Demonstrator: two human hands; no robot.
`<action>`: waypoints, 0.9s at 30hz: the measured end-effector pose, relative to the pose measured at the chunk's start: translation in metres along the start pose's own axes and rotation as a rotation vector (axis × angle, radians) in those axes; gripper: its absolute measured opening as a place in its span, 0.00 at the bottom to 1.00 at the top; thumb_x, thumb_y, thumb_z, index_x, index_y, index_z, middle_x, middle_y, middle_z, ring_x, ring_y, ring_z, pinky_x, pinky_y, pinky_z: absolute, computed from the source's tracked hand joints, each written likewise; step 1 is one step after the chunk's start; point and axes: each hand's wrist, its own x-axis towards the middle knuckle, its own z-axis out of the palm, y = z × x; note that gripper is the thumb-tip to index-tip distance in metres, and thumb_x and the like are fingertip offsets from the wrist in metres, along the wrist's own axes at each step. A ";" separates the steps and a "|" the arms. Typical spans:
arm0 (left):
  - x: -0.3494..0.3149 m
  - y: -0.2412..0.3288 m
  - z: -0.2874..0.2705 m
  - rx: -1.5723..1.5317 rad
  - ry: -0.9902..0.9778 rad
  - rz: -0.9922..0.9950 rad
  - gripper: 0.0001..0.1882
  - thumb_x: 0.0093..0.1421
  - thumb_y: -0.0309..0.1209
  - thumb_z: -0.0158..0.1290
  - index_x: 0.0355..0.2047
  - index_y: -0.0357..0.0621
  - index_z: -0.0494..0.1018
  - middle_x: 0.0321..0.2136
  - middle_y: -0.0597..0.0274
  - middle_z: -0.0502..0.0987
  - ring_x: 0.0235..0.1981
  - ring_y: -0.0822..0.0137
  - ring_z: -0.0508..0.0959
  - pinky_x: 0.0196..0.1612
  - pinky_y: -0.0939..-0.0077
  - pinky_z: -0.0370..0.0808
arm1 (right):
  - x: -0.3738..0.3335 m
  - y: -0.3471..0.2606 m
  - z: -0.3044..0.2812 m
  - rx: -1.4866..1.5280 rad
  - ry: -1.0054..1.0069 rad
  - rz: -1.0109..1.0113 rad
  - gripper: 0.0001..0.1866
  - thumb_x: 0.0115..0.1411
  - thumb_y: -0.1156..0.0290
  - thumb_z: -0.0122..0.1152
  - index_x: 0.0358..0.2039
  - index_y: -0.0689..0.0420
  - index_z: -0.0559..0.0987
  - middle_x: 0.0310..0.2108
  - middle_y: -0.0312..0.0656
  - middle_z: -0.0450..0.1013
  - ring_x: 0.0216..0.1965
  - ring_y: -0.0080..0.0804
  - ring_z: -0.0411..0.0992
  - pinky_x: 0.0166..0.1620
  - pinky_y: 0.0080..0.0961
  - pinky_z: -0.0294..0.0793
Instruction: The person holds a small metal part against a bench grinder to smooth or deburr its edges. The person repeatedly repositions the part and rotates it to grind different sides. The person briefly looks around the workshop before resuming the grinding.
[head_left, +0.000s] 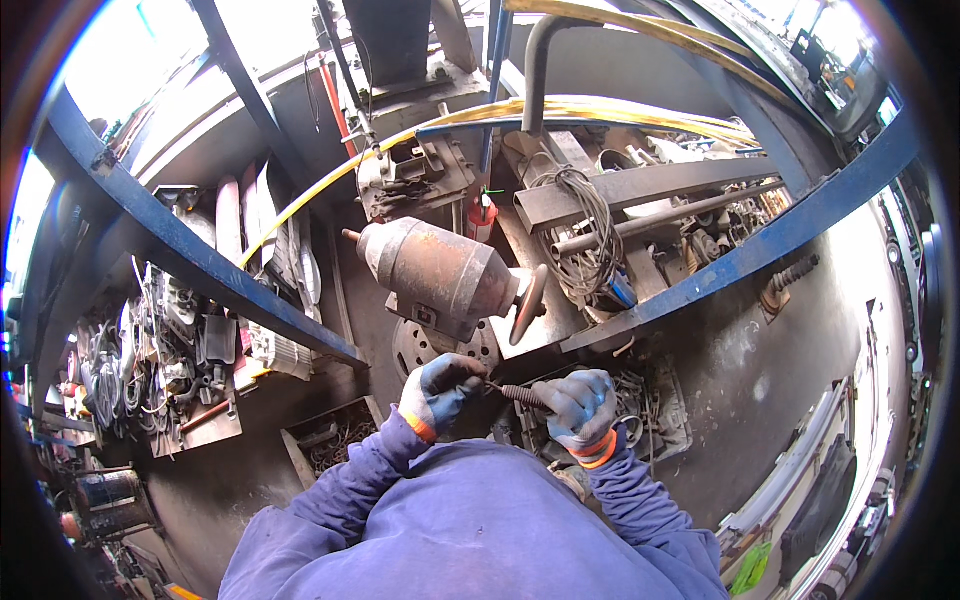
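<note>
A dark coil spring (524, 397) stretches between my two gloved hands, in front of my chest. My right hand (582, 408), in a blue-grey glove with an orange cuff, is closed round the spring's right end. The fingers of my left hand (446, 388) are pinched at its thin left end; the exact grip is partly hidden. Just beyond my hands stands a rusty bench grinder motor (440, 268), tilted in the picture, with a round disc (530, 306) on its right shaft. Below the motor is a round metal base with holes (410, 346).
Blue metal beams (690, 290) cross on both sides. A workbench at the right bears a coiled cable (582, 225), bars and metal parts. Scrap and wires (130, 350) crowd the left. Bins of small parts (335, 440) sit near my elbows. A yellow hose (400, 142) runs overhead.
</note>
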 end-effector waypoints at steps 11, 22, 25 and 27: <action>0.081 -0.085 0.000 -0.261 0.142 -0.425 0.08 0.58 0.29 0.56 0.36 0.37 0.76 0.19 0.66 0.73 0.14 0.73 0.70 0.16 0.77 0.64 | -0.051 0.028 0.080 0.313 -0.305 0.713 0.16 0.55 0.61 0.62 0.43 0.52 0.77 0.25 0.52 0.75 0.29 0.55 0.75 0.33 0.48 0.73; 0.096 -0.077 0.017 -0.251 0.198 -0.305 0.04 0.58 0.25 0.51 0.27 0.41 0.74 0.16 0.67 0.70 0.12 0.74 0.67 0.14 0.76 0.60 | -0.036 0.034 0.069 0.080 -0.142 0.555 0.10 0.52 0.65 0.66 0.35 0.53 0.79 0.26 0.48 0.76 0.28 0.50 0.75 0.32 0.41 0.73; 0.097 -0.081 0.018 -0.233 0.214 -0.288 0.04 0.58 0.24 0.51 0.27 0.41 0.75 0.16 0.67 0.70 0.12 0.75 0.67 0.14 0.76 0.60 | -0.033 0.034 0.067 0.082 -0.160 0.546 0.09 0.52 0.67 0.66 0.34 0.53 0.79 0.27 0.47 0.76 0.29 0.49 0.75 0.33 0.40 0.73; 0.097 -0.079 0.019 -0.232 0.213 -0.288 0.04 0.59 0.25 0.51 0.28 0.40 0.75 0.17 0.67 0.71 0.12 0.75 0.67 0.15 0.76 0.61 | -0.034 0.036 0.070 0.083 -0.146 0.528 0.08 0.53 0.68 0.65 0.34 0.52 0.79 0.26 0.46 0.76 0.29 0.48 0.75 0.33 0.40 0.73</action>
